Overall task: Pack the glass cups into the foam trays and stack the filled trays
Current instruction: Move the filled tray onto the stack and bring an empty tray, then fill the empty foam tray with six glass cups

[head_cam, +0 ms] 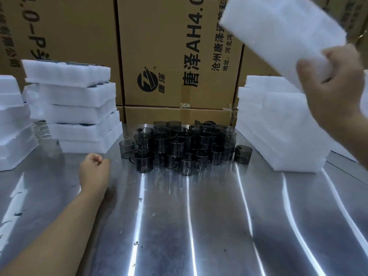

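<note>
Right hand [334, 84] raised, gripping a white foam tray [282, 30] by its end, left hand [93, 170] curled into an empty fist on the steel table [199, 216], dark glass cups [179, 146] clustered mid-table, stacked foam trays [73, 108] left, more foam [278, 124] right.

Centre cardboard box [169, 56], print turned sideways: large black "唐泽AH4.", next character cut off by the frame top. Round logo [146, 79] to its left, with "唐泽" and ®. Smaller lines: "沧州唐泽…" and "地址:河北河…", both partly hidden. Upper-left box [65, 26]: "0-P", rest unreadable.
</note>
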